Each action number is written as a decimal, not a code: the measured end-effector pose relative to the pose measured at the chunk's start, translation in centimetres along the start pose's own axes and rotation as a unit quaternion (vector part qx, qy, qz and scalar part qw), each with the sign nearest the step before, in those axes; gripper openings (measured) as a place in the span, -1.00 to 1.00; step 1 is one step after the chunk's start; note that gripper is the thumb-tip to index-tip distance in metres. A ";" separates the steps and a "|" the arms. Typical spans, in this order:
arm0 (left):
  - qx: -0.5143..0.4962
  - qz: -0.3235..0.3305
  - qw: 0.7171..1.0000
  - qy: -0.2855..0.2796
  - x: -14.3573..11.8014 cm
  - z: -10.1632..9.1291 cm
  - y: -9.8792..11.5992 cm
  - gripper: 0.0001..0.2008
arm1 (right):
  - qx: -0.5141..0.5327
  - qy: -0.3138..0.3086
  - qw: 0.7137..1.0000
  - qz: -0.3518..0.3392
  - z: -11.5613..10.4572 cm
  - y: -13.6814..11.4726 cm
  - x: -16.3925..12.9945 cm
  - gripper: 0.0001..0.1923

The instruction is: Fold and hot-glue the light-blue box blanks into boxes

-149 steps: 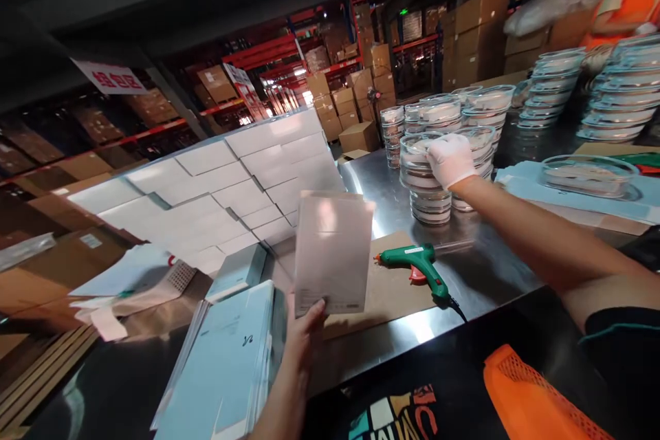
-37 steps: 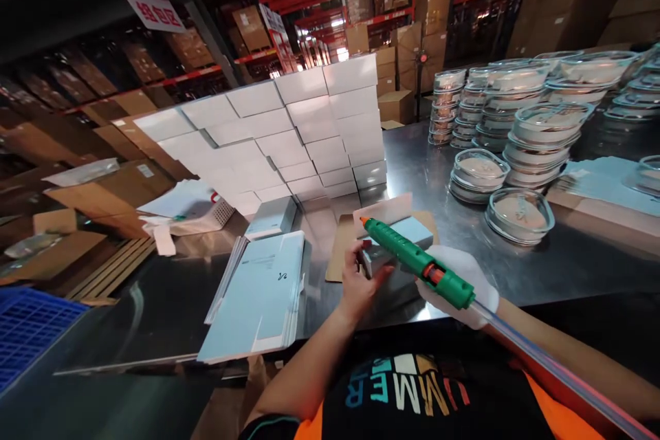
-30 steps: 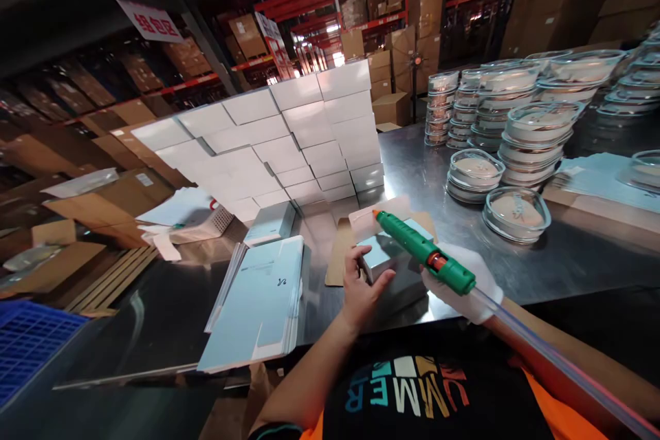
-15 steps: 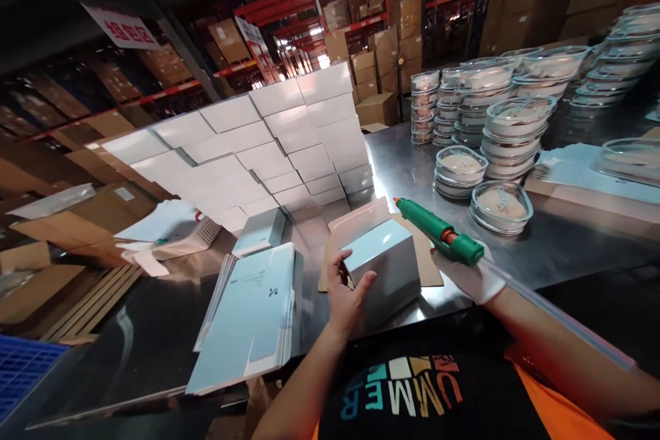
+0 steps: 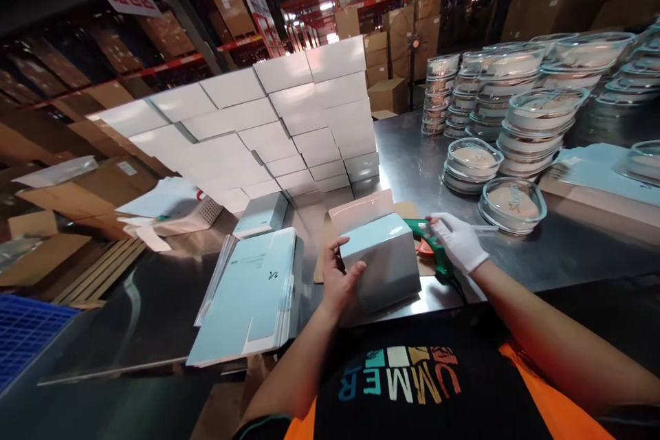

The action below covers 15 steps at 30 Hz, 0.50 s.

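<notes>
A small carton [image 5: 384,265] with a pale blue top and grey side stands at the table's front. A pinkish flap rises at its back. My left hand [image 5: 340,282] grips the carton's left edge, thumb on the front face and fingers over the side. My right hand [image 5: 461,242], in a white glove with bare fingertips, is at the carton's right, its fingers stretched out. Below and left of it lies a green glue gun [image 5: 439,260] with an orange trigger, handle towards me. The glove hides part of the gun, and the carton hides its nozzle.
Flat blue cartons [image 5: 258,289] are stacked at left, beside a small closed box [image 5: 262,213]. Behind them rises a wall of white boxes [image 5: 247,124]. Stacks of clear-lidded round containers [image 5: 541,124] stand at right. A blue crate [image 5: 31,337] sits at far left.
The glue gun has gone from being held up in my right hand to lying beside the carton. My right hand has moved over it, while my left keeps its grip on the carton.
</notes>
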<state>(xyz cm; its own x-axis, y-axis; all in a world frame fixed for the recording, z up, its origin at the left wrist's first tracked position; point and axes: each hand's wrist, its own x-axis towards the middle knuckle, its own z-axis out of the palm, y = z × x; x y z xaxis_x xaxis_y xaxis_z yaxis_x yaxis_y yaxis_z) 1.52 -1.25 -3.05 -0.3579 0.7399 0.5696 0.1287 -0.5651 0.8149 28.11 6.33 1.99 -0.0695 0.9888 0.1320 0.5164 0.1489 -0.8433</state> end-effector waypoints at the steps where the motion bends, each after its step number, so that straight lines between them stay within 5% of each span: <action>1: 0.000 0.009 1.000 -0.005 0.1 0.0 -0.2 -0.29 | 0.037 -0.016 0.999 -0.010 0.7 -1.0 -0.1 -0.51; 7: 0.044 0.034 0.998 -0.018 0.1 -0.3 -0.4 -0.27 | 0.141 -0.126 0.980 -0.053 3.8 -5.6 -0.3 -0.61; 11: 0.061 0.043 0.997 -0.010 -0.1 -0.5 0.0 -0.35 | 0.159 -0.121 0.972 -0.121 3.3 -4.8 0.0 -0.62; 15: 0.046 0.058 0.997 -0.031 -0.2 -0.4 0.3 -0.43 | 0.159 -0.155 0.945 -0.242 1.9 -2.6 0.2 -0.38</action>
<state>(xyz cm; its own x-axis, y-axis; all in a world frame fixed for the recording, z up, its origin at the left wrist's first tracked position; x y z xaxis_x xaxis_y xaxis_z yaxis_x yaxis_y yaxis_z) 1.29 -1.70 -2.94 -0.2789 0.6940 0.6638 0.2507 -0.6146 0.7479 25.09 6.18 3.23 -0.5037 0.7527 0.4238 0.0822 0.5301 -0.8439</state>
